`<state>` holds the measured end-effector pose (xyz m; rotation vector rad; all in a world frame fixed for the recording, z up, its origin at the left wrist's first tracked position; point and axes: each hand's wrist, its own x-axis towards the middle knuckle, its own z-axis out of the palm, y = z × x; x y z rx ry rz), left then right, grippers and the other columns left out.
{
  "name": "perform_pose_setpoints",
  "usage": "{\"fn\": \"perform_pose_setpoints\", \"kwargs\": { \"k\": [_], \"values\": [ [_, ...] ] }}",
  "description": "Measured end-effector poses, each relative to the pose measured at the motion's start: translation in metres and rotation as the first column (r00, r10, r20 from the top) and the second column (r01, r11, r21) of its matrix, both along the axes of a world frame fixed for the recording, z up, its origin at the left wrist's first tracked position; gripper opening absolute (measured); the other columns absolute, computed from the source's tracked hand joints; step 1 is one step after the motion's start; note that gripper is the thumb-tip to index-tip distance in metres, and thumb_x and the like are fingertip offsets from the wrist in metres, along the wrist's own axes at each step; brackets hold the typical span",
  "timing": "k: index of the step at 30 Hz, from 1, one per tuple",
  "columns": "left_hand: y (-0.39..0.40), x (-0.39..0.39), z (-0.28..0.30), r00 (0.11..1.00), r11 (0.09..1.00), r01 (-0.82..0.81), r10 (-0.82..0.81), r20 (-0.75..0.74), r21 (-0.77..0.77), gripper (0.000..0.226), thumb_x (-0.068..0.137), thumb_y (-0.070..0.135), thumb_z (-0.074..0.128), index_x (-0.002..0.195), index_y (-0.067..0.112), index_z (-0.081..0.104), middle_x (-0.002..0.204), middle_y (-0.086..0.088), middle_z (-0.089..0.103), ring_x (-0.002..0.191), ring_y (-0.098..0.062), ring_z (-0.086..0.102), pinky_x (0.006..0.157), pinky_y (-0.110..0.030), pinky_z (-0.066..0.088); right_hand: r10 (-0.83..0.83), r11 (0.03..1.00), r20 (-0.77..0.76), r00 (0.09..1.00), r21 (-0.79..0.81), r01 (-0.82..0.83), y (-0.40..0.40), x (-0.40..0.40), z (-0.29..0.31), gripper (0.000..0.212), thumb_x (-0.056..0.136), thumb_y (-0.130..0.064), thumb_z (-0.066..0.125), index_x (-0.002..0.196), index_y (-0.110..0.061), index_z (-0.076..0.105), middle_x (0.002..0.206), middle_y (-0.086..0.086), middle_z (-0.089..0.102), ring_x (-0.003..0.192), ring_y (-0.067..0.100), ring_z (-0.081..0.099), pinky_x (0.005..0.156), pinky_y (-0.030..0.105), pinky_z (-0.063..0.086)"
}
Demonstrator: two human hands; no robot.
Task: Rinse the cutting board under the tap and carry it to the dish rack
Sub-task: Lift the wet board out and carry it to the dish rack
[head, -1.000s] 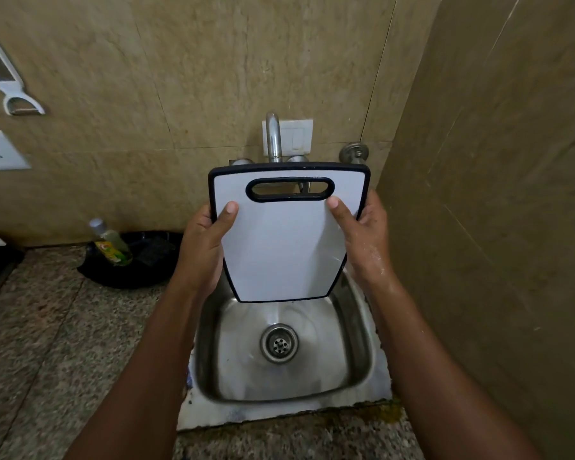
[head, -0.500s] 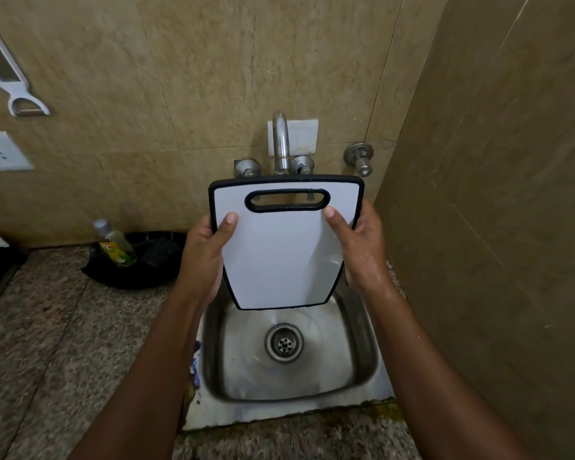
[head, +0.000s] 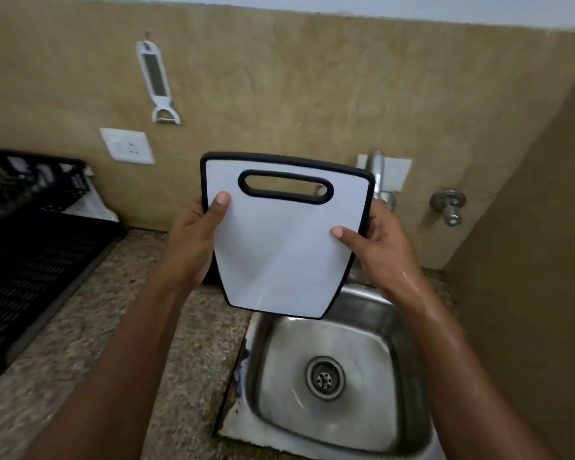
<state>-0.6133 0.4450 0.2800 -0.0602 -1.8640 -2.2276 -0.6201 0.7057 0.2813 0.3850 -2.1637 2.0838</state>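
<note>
A white cutting board (head: pixel 281 247) with a black rim and a slot handle at its top is held upright above the left rim of the steel sink (head: pixel 409 410). My left hand (head: pixel 193 240) grips its left edge, thumb on the face. My right hand (head: pixel 377 240), wet, grips the right edge. The tap (head: pixel 376 167) stands on the wall just behind the board's top right corner. No water runs from it. The black dish rack (head: pixel 30 234) sits on the counter at far left.
A speckled granite counter (head: pixel 90 327) lies between sink and rack. On the wall hang a white peeler (head: pixel 156 81) and a socket plate (head: pixel 127 146). A valve knob (head: pixel 448 204) sticks out right of the tap. A tiled side wall (head: pixel 528 260) closes the right.
The view has swung left and the dish rack has come into sight. The board, held in both hands, has shifted left from over the sink's middle to its left rim.
</note>
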Motion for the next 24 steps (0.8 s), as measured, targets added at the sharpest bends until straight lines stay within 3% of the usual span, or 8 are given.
{"fn": "perform_pose_setpoints", "kwargs": {
  "k": [3,5,10,14,16,20,24],
  "values": [
    [-0.047,0.005,0.025,0.994,0.994,-0.103,0.101,-0.049,-0.047,0.024,0.106,0.024,0.049,0.123,0.023,0.066,0.112,0.011,0.079,0.107,-0.009,0.074,0.082,-0.023,0.059,0.086,0.996,-0.003,0.996,0.022,-0.086,-0.048,-0.018,0.016,0.038,0.094,0.001,0.069,0.126,-0.017,0.064,0.119,-0.003,0.076,0.109,0.012,0.074,0.094,0.037,0.061],
    [-0.081,0.004,0.038,0.985,0.986,-0.157,0.152,-0.08,-0.06,0.024,0.105,0.025,0.052,0.123,0.022,0.067,0.114,0.008,0.079,0.107,-0.012,0.074,0.084,-0.028,0.06,0.114,0.993,-0.034,0.993,0.007,-0.114,-0.084,-0.029,0.027,0.037,0.095,0.002,0.067,0.129,-0.013,0.063,0.119,-0.003,0.077,0.108,0.012,0.074,0.092,0.033,0.061],
    [-0.198,-0.027,0.066,0.958,0.965,-0.258,0.251,-0.138,-0.036,0.022,0.104,0.01,0.054,0.127,0.008,0.057,0.118,-0.001,0.075,0.104,-0.015,0.074,0.084,-0.033,0.06,0.111,0.99,-0.096,0.989,-0.081,-0.119,-0.203,-0.069,0.064,0.032,0.095,0.003,0.066,0.12,-0.017,0.066,0.112,-0.005,0.078,0.103,0.015,0.076,0.085,0.033,0.06],
    [-0.292,-0.06,0.09,0.944,0.957,-0.285,0.271,-0.187,-0.048,0.016,0.104,0.002,0.052,0.116,0.012,0.057,0.104,0.008,0.078,0.097,-0.007,0.074,0.082,-0.026,0.059,0.106,0.985,-0.143,0.984,-0.12,-0.123,-0.292,-0.092,0.101,0.031,0.096,-0.001,0.067,0.117,-0.023,0.067,0.11,-0.007,0.079,0.101,0.011,0.076,0.083,0.029,0.061],
    [-0.355,-0.078,0.109,0.924,0.94,-0.333,0.31,-0.223,-0.071,0.018,0.104,0.004,0.053,0.115,0.016,0.059,0.106,0.01,0.077,0.1,-0.007,0.074,0.088,-0.03,0.059,0.099,0.988,-0.195,0.976,-0.098,-0.12,-0.357,-0.106,0.119,0.031,0.096,-0.003,0.067,0.122,-0.019,0.067,0.113,-0.006,0.077,0.101,0.009,0.076,0.084,0.029,0.062],
    [-0.462,-0.121,0.137,0.884,0.917,-0.387,0.341,-0.319,-0.092,0.03,0.104,0.007,0.054,0.133,0.01,0.056,0.13,-0.003,0.069,0.119,-0.016,0.068,0.101,-0.035,0.055,0.013,0.995,-0.256,0.967,-0.089,-0.037,-0.474,-0.14,0.145,0.032,0.09,-0.015,0.07,0.122,-0.021,0.064,0.114,-0.005,0.076,0.102,0.013,0.074,0.092,0.046,0.061],
    [-0.53,-0.16,0.147,0.859,0.891,-0.432,0.361,-0.362,-0.136,0.026,0.106,0.007,0.05,0.129,0.015,0.058,0.114,0.017,0.077,0.114,-0.006,0.07,0.096,-0.025,0.054,-0.013,0.996,-0.251,0.968,-0.09,-0.01,-0.552,-0.176,0.153,0.028,0.094,-0.014,0.068,0.118,-0.026,0.062,0.112,-0.006,0.074,0.101,0.01,0.072,0.092,0.042,0.061]
  ]
}}
